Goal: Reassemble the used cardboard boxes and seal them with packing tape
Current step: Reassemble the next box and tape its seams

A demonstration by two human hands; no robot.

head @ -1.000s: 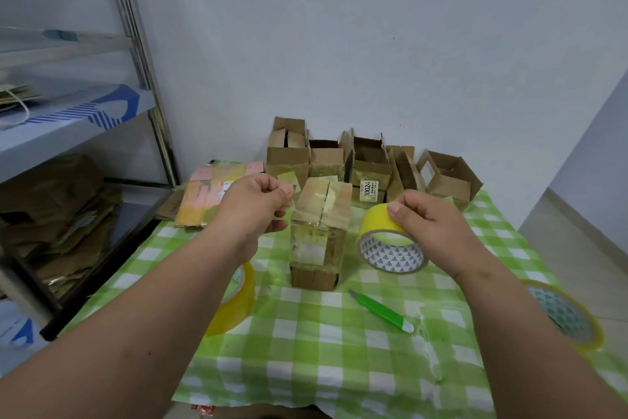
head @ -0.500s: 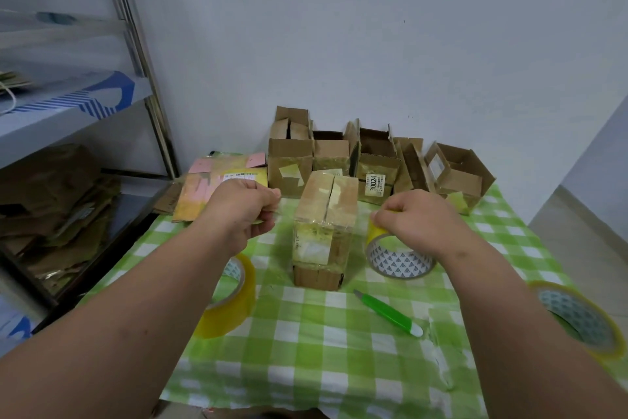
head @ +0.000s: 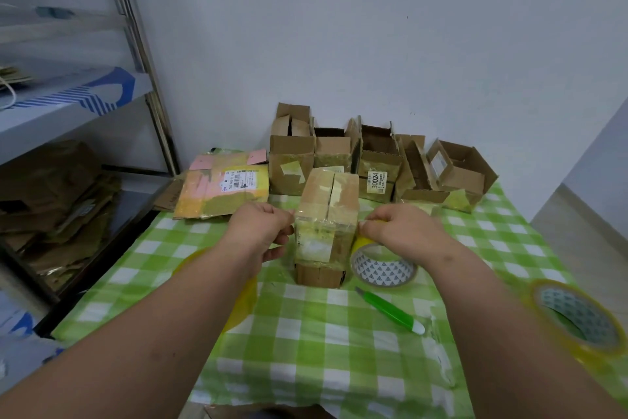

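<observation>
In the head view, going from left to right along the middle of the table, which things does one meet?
Left hand → taped cardboard box → right hand, gripping a tape roll → second tape roll at the table's right edge.

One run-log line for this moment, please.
step: taping box | left hand: pinches tape end | right hand: holds roll | knife: on table

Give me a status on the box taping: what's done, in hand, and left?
Done: the middle box stands upright, top flaps closed. In hand: the left hand pinches the tape end and the right hand grips the tape roll, stretching a clear strip across the box's near top edge. Left: the strip is uncut, the green cutter lies untouched, and the open boxes at the back and the flattened box remain.
</observation>
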